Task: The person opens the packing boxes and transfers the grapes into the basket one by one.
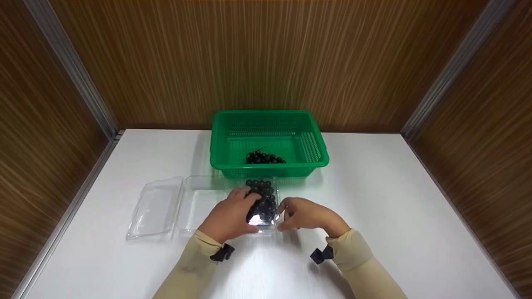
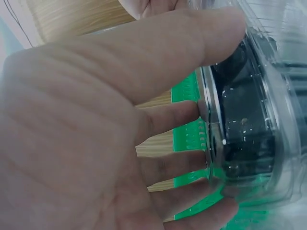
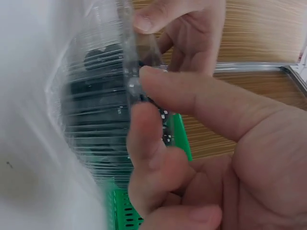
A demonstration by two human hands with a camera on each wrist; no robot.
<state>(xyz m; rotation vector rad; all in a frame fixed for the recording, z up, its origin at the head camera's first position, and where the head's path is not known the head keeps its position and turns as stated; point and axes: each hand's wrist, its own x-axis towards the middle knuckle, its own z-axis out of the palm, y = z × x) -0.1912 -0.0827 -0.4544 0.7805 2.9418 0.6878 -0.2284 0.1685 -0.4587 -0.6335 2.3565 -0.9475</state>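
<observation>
Dark grapes point(image 1: 268, 189) lie inside a clear plastic clamshell box point(image 1: 266, 229) at the front of the basket. My left hand point(image 1: 230, 214) rests on the box's left side, its fingers spread over the lid and its thumb near the front edge. In the left wrist view those fingers point(image 2: 175, 165) stretch straight to the box's rim. On the other side, the thumb and curled index finger of my right hand point(image 1: 307, 214) pinch at the right edge. Close up in the right wrist view, thumb point(image 3: 165, 84) and index tip meet the plastic rim point(image 3: 128, 62).
Behind the box stands a green basket point(image 1: 270, 171) with a bunch of dark grapes point(image 1: 266, 158) in it. A second clear clamshell box point(image 1: 203, 207) lies open at left, its lid point(image 1: 154, 209) folded out flat. Wood-grain walls point(image 1: 266, 62) enclose the white table point(image 1: 382, 187).
</observation>
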